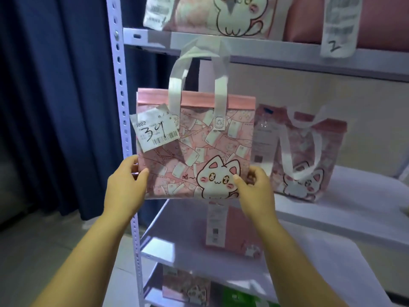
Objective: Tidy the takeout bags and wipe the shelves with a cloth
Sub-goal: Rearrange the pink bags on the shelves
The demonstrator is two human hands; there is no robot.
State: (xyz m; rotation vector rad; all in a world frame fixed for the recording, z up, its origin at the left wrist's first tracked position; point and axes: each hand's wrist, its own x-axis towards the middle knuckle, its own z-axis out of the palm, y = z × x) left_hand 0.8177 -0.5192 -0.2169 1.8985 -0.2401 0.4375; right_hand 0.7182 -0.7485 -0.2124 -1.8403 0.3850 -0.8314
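Observation:
I hold a pink takeout bag [197,142] with a white cat print and white handles upright in front of the shelf rack. My left hand [126,182] grips its lower left edge, thumb on the front. My right hand [254,187] grips its lower right corner. A white receipt marked "34" [155,129] is stuck near the bag's top left. A second pink cat bag [307,156] stands on the middle shelf [345,209] to the right, handles drooping. No cloth is in view.
The upper shelf [265,49] carries more pink bags with hanging receipts [338,25]. Another pink bag [232,231] sits on a lower shelf, and one more [188,286] below that. The perforated white post [124,107] stands left, a dark blue curtain [55,96] beyond it.

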